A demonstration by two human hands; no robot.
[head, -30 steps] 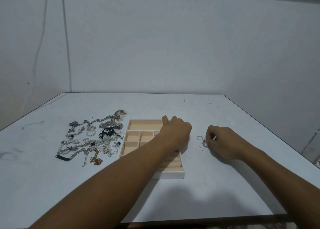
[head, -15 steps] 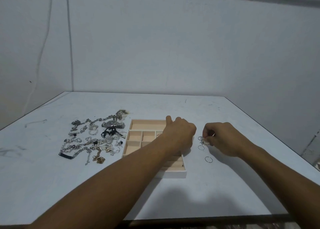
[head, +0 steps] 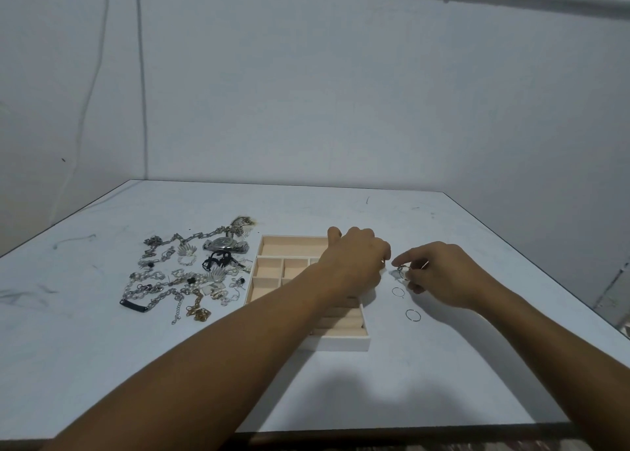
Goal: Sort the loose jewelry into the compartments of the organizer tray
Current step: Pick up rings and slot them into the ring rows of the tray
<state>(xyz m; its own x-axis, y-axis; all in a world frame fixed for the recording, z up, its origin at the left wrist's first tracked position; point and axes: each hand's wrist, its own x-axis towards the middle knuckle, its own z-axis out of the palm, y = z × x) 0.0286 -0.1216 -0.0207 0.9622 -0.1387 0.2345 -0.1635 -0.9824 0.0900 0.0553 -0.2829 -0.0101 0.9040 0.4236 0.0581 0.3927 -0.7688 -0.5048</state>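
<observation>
A beige organizer tray (head: 293, 246) with a white outer wall lies mid-table, its small compartments looking bare. My left hand (head: 354, 263) hovers curled over the tray's right side, fingers closed near its right edge. Just right of the tray, my right hand (head: 439, 273) pinches a small silver ring (head: 402, 270) at its fingertips. Two thin hoops lie on the table below it: one hoop (head: 398, 291) close to the fingers, another hoop (head: 413, 315) nearer me. A pile of loose jewelry (head: 184, 273) lies left of the tray: chains, a watch, shell pieces, a black bar bracelet.
The white table (head: 102, 365) ends at a dark front edge near me and at an edge to the right. A grey wall stands behind, with a cable (head: 141, 92) hanging down at the left.
My right hand has shifted slightly left and lifted, uncovering two hoops on the table. My left hand has edged right, closer to the right hand's fingertips.
</observation>
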